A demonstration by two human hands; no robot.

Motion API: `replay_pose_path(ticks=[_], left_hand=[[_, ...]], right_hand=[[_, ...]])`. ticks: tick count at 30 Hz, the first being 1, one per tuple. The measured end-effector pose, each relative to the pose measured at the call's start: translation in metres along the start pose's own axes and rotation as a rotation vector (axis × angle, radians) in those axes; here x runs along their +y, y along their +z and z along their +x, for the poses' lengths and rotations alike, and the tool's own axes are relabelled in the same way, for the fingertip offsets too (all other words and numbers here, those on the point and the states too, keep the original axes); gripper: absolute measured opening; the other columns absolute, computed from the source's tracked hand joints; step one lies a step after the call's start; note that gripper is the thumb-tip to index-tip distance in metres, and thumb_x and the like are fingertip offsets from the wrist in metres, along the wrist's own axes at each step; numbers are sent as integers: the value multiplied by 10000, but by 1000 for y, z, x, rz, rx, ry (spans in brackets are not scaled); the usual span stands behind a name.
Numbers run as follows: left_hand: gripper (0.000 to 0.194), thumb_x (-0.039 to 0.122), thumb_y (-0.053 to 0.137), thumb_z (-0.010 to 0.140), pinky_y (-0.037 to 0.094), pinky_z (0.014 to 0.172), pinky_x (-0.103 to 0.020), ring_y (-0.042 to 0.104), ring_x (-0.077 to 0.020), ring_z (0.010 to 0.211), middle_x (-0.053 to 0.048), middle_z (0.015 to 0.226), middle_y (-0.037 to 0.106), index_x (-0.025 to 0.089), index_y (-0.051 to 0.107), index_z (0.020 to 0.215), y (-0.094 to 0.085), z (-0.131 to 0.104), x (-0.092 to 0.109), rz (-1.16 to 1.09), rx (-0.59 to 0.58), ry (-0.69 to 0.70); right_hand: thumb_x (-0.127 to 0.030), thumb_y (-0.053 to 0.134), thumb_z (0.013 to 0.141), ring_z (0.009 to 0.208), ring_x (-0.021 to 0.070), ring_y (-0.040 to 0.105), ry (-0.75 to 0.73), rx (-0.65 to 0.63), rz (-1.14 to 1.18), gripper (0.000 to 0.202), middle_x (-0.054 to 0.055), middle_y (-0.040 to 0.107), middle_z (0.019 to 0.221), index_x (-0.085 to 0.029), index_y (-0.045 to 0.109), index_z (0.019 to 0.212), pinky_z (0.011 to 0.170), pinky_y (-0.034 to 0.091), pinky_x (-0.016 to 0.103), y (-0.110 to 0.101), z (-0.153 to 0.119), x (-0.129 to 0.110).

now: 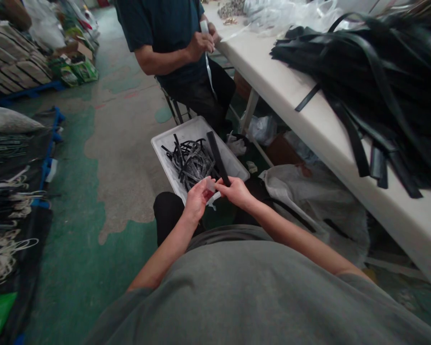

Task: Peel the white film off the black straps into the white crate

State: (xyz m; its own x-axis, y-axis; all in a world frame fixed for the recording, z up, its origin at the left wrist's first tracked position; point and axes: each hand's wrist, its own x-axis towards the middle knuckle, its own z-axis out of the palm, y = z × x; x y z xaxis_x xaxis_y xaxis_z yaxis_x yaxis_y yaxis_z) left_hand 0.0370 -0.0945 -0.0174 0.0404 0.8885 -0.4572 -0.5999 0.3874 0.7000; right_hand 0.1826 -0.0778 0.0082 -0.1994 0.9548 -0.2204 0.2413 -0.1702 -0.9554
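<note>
Over the near end of a white plastic bin (168,170), my two hands meet fingertip to fingertip. My right hand (238,192) is closed around the lower end of a flat black strap (218,155), which sticks up and away from me. Pinched in my left hand (197,197) is a small translucent whitish piece (210,185), close to the right fingertips; its exact kind is too small to tell. Tangled black and greyish strips (192,160) lie inside the bin below.
A white table (290,117) runs along the right, bearing a heap of black straps (380,72). Across the bin sits a co-worker (165,33) holding a white strip (208,72). A translucent sack (309,191) is under the table. Loaded blue pallets (50,153) line the left.
</note>
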Motion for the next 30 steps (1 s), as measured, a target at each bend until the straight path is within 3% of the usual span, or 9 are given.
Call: replay_pose_path(ticks=[3, 6, 9, 12, 15, 19, 24, 30], left_hand=[[417, 423, 781, 706, 512, 760, -283, 676, -157, 776, -71, 930, 744, 157, 716, 1020, -4, -2, -3, 73, -73, -124], [405, 406, 805, 676, 510, 762, -274, 676, -155, 784, -61, 900, 744, 153, 726, 981, -5, -2, -6, 126, -96, -115], [337, 371, 818, 661, 503, 735, -257, 673, -143, 745, -47, 819, 735, 139, 723, 887, -6, 1, -5, 146, -21, -86], [245, 325, 805, 688, 491, 676, -235, 674, -131, 693, -33, 751, 719, 140, 687, 800, -8, 5, 1, 75, 93, -131], [160, 263, 751, 758, 482, 631, -212, 668, -111, 644, 3, 673, 686, 154, 636, 735, -9, 9, 12, -40, 194, -112], [164, 284, 667, 850, 500, 678, -218, 688, -112, 690, -12, 721, 703, 154, 632, 757, -12, 14, 27, -151, 255, -78], [172, 314, 657, 865, 512, 715, -229, 690, -115, 721, -24, 768, 713, 152, 646, 808, -13, 15, 39, -214, 259, -100], [193, 308, 612, 898, 517, 672, -223, 676, -104, 679, -14, 728, 697, 147, 644, 796, -11, 13, 39, -263, 230, -129]], right_hand=[[-355, 619, 766, 519, 103, 506, -44, -7, -69, 208, -22, 575, 562, -160, 617, 694, 501, 381, 218, -4, 1, 1], [-380, 609, 784, 492, 104, 513, -25, -54, -91, 231, -17, 593, 573, -160, 609, 711, 487, 388, 221, -5, 0, 3], [-431, 554, 845, 414, 88, 491, -22, -104, -79, 262, -18, 633, 624, -175, 583, 798, 439, 372, 217, -8, -2, 2], [-463, 455, 913, 413, 95, 525, -54, -67, -8, 281, -22, 662, 671, -199, 547, 928, 439, 388, 214, -16, -7, -4], [-460, 406, 939, 442, 112, 543, -51, -46, -66, 323, -21, 607, 574, -198, 566, 837, 466, 405, 220, -28, -18, -10], [-408, 435, 934, 483, 118, 536, -94, -80, -325, 339, -1, 610, 581, -194, 582, 717, 515, 391, 238, -40, -42, -10], [-390, 425, 935, 539, 131, 530, -190, -133, -534, 359, 11, 606, 593, -197, 569, 669, 542, 334, 252, -40, -63, -4], [-397, 421, 930, 524, 128, 494, -240, -130, -636, 369, 12, 583, 581, -199, 509, 631, 536, 282, 259, -32, -60, -1]])
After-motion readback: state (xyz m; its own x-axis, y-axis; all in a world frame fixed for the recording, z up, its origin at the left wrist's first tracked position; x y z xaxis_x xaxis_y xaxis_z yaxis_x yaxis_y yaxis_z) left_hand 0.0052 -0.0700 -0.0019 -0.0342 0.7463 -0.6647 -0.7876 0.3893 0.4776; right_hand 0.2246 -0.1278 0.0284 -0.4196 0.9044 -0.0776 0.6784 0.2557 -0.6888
